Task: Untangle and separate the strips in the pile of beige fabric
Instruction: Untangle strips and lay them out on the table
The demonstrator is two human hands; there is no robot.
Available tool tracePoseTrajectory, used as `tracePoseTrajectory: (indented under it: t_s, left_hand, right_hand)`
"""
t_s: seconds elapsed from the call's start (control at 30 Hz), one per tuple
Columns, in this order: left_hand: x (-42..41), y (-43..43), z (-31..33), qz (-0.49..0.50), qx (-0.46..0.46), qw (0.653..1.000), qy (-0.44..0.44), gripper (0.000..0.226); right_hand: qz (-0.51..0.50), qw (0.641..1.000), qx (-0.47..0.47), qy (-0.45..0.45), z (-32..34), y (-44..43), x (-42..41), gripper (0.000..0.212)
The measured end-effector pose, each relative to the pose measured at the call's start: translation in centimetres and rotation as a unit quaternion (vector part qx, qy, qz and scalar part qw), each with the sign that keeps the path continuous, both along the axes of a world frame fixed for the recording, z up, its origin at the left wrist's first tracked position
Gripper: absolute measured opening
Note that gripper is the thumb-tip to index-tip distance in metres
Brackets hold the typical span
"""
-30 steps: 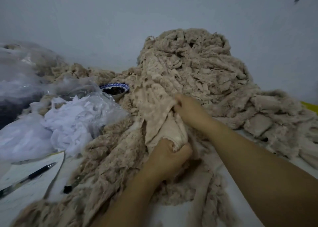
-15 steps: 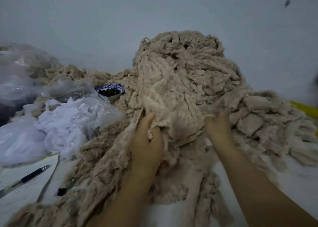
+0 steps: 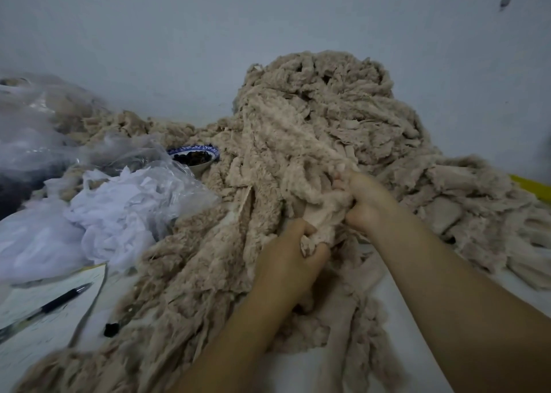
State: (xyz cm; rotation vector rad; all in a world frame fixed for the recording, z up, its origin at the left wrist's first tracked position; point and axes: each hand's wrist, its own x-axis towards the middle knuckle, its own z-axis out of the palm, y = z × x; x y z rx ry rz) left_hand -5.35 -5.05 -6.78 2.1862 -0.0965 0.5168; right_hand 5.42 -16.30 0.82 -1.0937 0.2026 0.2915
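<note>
A tall pile of beige fabric (image 3: pixel 322 118) rises against the wall, its tangled strips spilling down to the left and right over the white surface. My left hand (image 3: pixel 286 258) grips the lower end of a beige fabric strip (image 3: pixel 320 218) at the foot of the pile. My right hand (image 3: pixel 366 201) holds the same bunch just above and to the right, fingers curled into the cloth. The two hands are close together, almost touching. The strip's upper part runs up into the pile, where I lose it among the others.
Crumpled white cloth (image 3: pixel 119 213) and clear plastic bags (image 3: pixel 35 142) lie at the left. A blue-rimmed bowl (image 3: pixel 195 160) with dark contents sits beside the pile. A black pen (image 3: pixel 50 304) rests on paper (image 3: pixel 26 345) at the lower left. A yellow edge (image 3: pixel 530 188) shows at the right.
Half a second ago my hands were apart on the pile's front. They have come together now, both gripping one bunch of fabric low in the middle.
</note>
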Motion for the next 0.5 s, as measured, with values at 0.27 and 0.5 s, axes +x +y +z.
tracePoseTrajectory:
  t_s: [0.27, 0.5]
  left_hand:
    - [-2.3, 0.1, -0.3, -0.103, 0.038, 0.987, -0.120, 0.034]
    - [0.2, 1.8, 0.1, 0.001, -0.115, 0.989, -0.088, 0.041]
  right_hand:
    - [-0.172, 0.982, 0.073, -0.030, -0.3, -7.0, 2.8, 0.031]
    - [-0.101, 0.860, -0.467, -0.178, -4.8, -3.9, 1.1, 0.020]
